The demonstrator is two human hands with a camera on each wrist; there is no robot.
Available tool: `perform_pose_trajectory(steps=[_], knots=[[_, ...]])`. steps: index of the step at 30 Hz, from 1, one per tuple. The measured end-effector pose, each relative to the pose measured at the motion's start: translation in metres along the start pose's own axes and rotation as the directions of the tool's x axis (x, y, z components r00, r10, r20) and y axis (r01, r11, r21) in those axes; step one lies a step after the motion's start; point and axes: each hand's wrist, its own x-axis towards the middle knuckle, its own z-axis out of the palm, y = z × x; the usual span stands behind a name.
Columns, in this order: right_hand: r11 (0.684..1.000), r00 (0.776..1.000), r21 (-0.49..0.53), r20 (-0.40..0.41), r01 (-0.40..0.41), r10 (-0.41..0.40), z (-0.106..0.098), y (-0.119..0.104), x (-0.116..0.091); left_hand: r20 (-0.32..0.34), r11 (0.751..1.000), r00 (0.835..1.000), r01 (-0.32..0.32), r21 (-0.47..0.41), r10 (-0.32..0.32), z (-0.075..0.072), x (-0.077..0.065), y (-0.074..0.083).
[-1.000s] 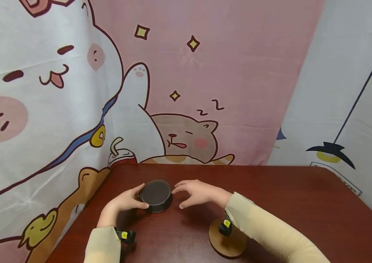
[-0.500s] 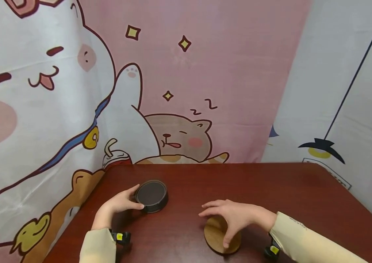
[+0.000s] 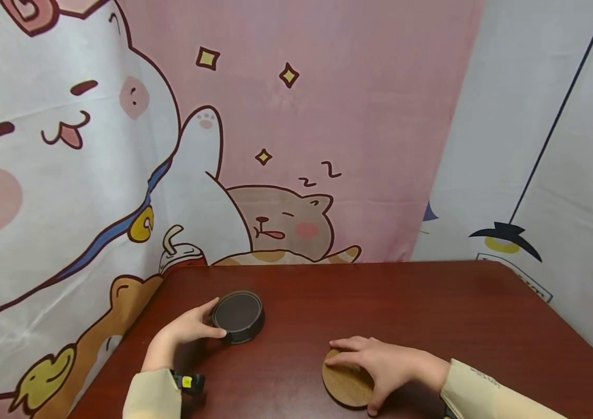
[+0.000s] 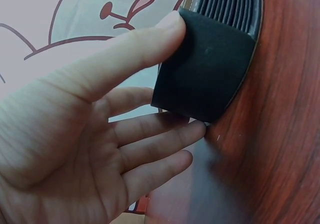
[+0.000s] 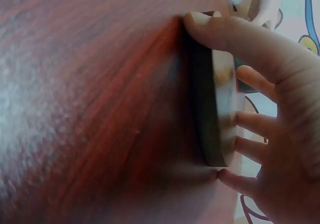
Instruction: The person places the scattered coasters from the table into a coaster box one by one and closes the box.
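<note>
A round black holder [image 3: 238,315] with a stack of thin dark discs, looking like coasters, stands on the table in the head view. My left hand [image 3: 187,326] holds it from its left side. In the left wrist view, the thumb presses the smooth black wall of the coaster holder [image 4: 202,66], fingers spread behind and beneath it; ridged disc edges show through a gap. On the right, my right hand [image 3: 385,362] spans a flat round wooden disc [image 3: 342,385]. The right wrist view shows the thumb on one edge of the disc [image 5: 206,106] and fingertips along the far side.
The dark red-brown wooden table [image 3: 411,302] reaches back to a cloth backdrop [image 3: 369,128] printed with cartoon animals. Bare tabletop separates the two round things. A black wrist camera [image 3: 190,383] sits on the left wrist.
My right hand has left the black holder's side and moved right and nearer, onto the wooden disc. My left hand stays at the holder. The head view has shifted slightly.
</note>
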Motion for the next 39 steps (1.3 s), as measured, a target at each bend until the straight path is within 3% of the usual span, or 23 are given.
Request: perform_pose_trajectory(steps=[10, 15, 23, 39], knots=[[0.997, 0.996, -0.059, -0.058, 0.058, -0.061, 0.009, 0.004, 0.007, -0.001, 1.0, 1.0, -0.002, 0.016, 0.002, 0.0, 0.0, -0.001], [0.997, 0.995, -0.059, -0.082, 0.043, -0.047, 0.006, 0.005, 0.011, 0.005, 1.0, 1.0, -0.003, 0.014, 0.003, -0.003, 0.001, 0.001], [0.999, 0.992, -0.032, -0.123, -0.024, 0.02, -0.018, 0.007, 0.019, 0.014, 1.0, 1.0, -0.01, -0.011, 0.01, -0.003, 0.004, 0.002], [0.995, 0.976, -0.099, -0.216, -0.023, 0.001, -0.067, -0.003, 0.032, 0.014, 0.999, 1.0, -0.011, -0.035, 0.011, -0.001, 0.0, 0.0]])
